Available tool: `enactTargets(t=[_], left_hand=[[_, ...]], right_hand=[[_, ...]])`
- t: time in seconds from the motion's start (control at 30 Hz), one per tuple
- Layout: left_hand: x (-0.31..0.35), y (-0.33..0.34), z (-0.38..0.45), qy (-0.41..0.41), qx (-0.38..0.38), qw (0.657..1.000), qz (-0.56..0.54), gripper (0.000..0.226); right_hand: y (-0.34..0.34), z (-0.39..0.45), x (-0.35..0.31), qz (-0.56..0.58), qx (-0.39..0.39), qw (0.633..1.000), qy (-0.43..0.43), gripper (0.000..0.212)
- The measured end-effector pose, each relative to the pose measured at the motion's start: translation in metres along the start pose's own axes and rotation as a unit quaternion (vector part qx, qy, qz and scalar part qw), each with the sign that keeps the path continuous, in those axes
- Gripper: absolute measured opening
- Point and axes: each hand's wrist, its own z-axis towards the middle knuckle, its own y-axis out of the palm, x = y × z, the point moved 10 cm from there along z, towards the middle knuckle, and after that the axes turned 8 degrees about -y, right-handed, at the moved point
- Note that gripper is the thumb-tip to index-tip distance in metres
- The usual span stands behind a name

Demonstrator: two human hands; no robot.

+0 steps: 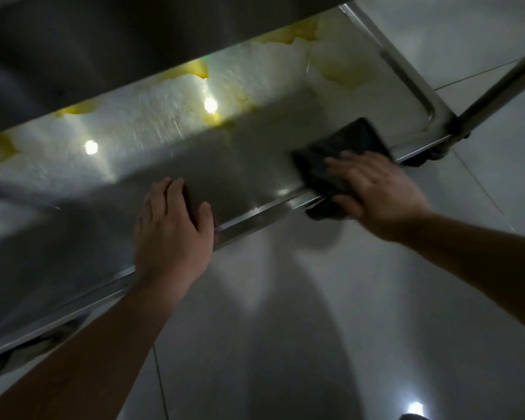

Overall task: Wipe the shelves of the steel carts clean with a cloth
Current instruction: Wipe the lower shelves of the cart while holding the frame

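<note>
We're mid-wipe on the lower shelf [255, 165] of the steel cart. Right hand [373, 189], centre-right of frame, presses flat w/ spread fingers on the dark cloth [343, 150], which sits at the shelf's near rim by the right corner post [497, 83] and hangs a bit over the edge. Left hand [170, 225], centre frame, lies flat on the shelf by the rim, fingers straight, holding nothing, prob. bracing. Upper shelf [103, 50] overhangs at upper left. Yellowish marks [340, 71] show toward the far side, upper centre; real stains or reflections, we can't tell. Next, we judge: push the cloth away from the rim toward that far strip, keeping pressure even.
</note>
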Motion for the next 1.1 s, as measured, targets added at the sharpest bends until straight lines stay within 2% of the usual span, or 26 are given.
enactTargets(t=[0.13, 0.23, 0.3, 0.4, 0.47, 0.53, 0.57, 0.63, 0.7, 0.77, 0.87, 0.97, 1.03, 1.1], left_hand=[[0.001, 0.001, 0.0, 0.0, 0.0, 1.0, 0.003, 0.064], [0.001, 0.004, -0.001, 0.002, -0.003, 1.0, 0.013, 0.062], [0.001, 0.005, -0.002, 0.004, -0.006, 1.0, 0.02, 0.063], [0.001, 0.006, -0.003, 0.005, -0.011, 1.0, 0.027, 0.065], [0.0, 0.006, -0.003, 0.009, -0.015, 0.999, 0.029, 0.065], [0.0, 0.006, -0.002, 0.011, -0.015, 0.999, 0.027, 0.064], [-0.001, 0.006, -0.002, 0.01, -0.014, 1.0, 0.027, 0.064], [-0.001, 0.005, -0.002, 0.009, -0.007, 1.0, 0.026, 0.063], [-0.001, 0.005, -0.002, 0.012, 0.0, 0.999, 0.03, 0.065], [0.0, 0.004, -0.003, 0.015, 0.005, 0.999, 0.034, 0.069], [-0.001, 0.004, -0.003, 0.009, -0.002, 0.999, 0.037, 0.072], [-0.002, 0.008, -0.003, 0.001, -0.018, 0.999, 0.047, 0.073], [0.0, 0.011, -0.003, 0.0, -0.032, 0.998, 0.051, 0.072], [0.001, 0.011, -0.003, -0.002, -0.038, 0.998, 0.057, 0.071]], right_hand=[[-0.029, -0.037, 0.098, -0.005, 0.025, 0.973, 0.23, 0.063], [-0.027, -0.036, 0.09, -0.002, 0.052, 0.953, 0.297, 0.053], [-0.017, -0.018, 0.056, 0.011, 0.047, 0.965, 0.256, 0.053], [0.008, 0.021, -0.017, 0.038, -0.038, 0.994, 0.093, 0.068], [0.025, 0.037, -0.059, 0.032, -0.096, 0.995, -0.013, 0.077], [0.033, 0.045, -0.07, 0.005, -0.131, 0.989, -0.069, 0.075], [0.032, 0.048, -0.061, 0.0, -0.134, 0.989, -0.07, 0.075], [0.019, 0.052, -0.018, -0.006, -0.112, 0.994, -0.016, 0.079], [0.003, 0.051, 0.051, -0.009, -0.083, 0.993, 0.085, 0.085], [-0.008, 0.044, 0.117, -0.011, -0.075, 0.977, 0.199, 0.086], [-0.015, 0.047, 0.172, -0.003, -0.065, 0.949, 0.308, 0.079], [-0.015, 0.074, 0.161, 0.018, -0.032, 0.93, 0.367, 0.081], [-0.01, 0.105, 0.12, 0.033, -0.017, 0.944, 0.328, 0.079], [0.002, 0.14, 0.058, 0.037, -0.025, 0.967, 0.249, 0.077]])
